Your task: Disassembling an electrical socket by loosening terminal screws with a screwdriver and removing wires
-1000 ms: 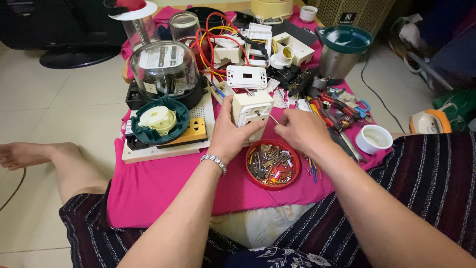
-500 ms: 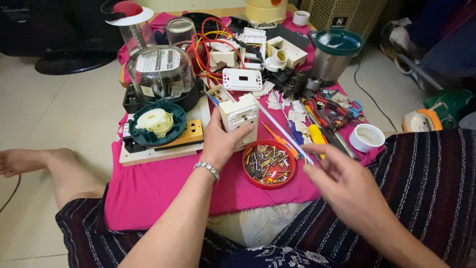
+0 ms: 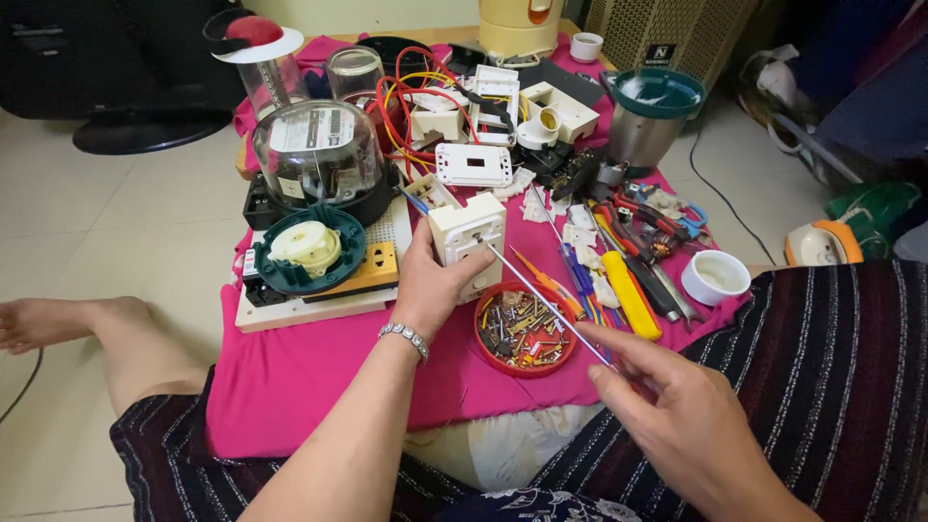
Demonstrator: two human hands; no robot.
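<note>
Cream switch box, a small rectangular plastic housing, stands upright above the pink cloth that covers the table, clasped in the left hand. The left hand's fingers wrap the box's lower left side, with the thumb against its front face; a metal bracelet circles the wrist. A long thin metal rod runs diagonally from the box's front face down to the right hand, whose thumb and fingertips are pinched shut on the rod's lower end. The rod's upper tip meets the front of the box; whether it enters an opening cannot be told.

Just right of the left hand, and beneath the rod, lies a red round dish filled with screws. Beyond the dish, farther from the right hand, a yellow-handled tool lies among other small tools. A white cup stands above the right hand, near the cloth's edge. Left of the left hand sits a green disc with a cream centre on a white board, and behind it a glass-domed meter. A white switch plate lies beyond the box.
</note>
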